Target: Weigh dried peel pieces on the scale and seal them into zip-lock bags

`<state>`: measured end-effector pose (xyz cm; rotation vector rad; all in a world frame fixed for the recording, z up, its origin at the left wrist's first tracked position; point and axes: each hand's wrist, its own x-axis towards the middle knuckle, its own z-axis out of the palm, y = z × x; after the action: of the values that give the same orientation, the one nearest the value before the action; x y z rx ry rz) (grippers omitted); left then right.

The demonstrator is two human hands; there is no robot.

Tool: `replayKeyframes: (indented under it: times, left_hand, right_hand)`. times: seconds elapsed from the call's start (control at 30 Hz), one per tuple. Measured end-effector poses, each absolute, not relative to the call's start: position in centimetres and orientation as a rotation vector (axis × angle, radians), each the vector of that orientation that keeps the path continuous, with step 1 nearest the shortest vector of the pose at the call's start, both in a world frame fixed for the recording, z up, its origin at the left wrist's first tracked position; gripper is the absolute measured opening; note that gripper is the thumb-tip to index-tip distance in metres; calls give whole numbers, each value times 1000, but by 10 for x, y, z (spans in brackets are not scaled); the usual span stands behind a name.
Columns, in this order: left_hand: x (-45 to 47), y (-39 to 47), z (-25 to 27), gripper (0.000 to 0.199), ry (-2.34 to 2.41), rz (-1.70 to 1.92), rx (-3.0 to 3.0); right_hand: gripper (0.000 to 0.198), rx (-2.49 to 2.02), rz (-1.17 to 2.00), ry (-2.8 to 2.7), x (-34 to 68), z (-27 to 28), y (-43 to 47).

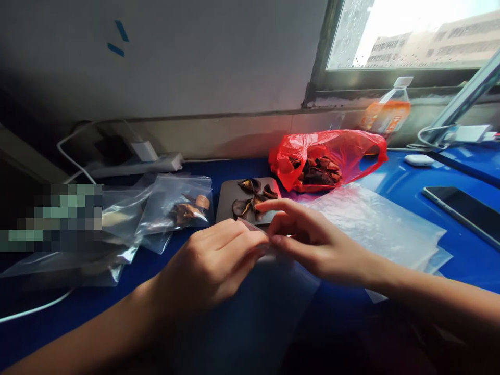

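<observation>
A clear plastic bag (269, 307) hangs below my hands, its mouth up between them. My left hand (219, 255) is closed on the bag's top edge, fingers bent over it. At the other side of the mouth, my right hand (312, 242) has its thumb and curled fingers at the plastic, with the index finger stretched forward. Part of its grip is hidden. Just beyond the fingers, dark dried curled pieces (249, 185) lie on a flat grey kitchen scale (226, 200). The scale's near side is covered by my hands.
Filled clear bags (175, 200) lie at the left. A red plastic bag (351, 140) of dried pieces stands behind, with flat clear bags (383, 224) to its right. Farther right are a phone (464, 213), an earbud case (419, 160) and a bottle (388, 112). A power strip (136, 166) sits back left.
</observation>
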<state>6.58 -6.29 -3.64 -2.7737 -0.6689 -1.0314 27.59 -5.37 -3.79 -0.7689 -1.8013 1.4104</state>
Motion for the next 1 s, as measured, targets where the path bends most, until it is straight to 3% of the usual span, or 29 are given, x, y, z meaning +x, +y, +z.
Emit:
replayKeyframes:
  times: [0.27, 0.67, 1.0]
  left_hand:
    - [67, -64, -35, 13, -711, -1076, -2814]
    - [68, -61, -36, 15, -602, -1095, -2809]
    - [67, -62, -35, 9, -543, -1053, -2811]
  right_hand:
    - [44, -715, 1774, -1560, 275, -35, -52]
    - [41, -744, 1564, -1862, 277, -41, -50]
    - [43, -673, 1620, -1871, 278, -39, -52]
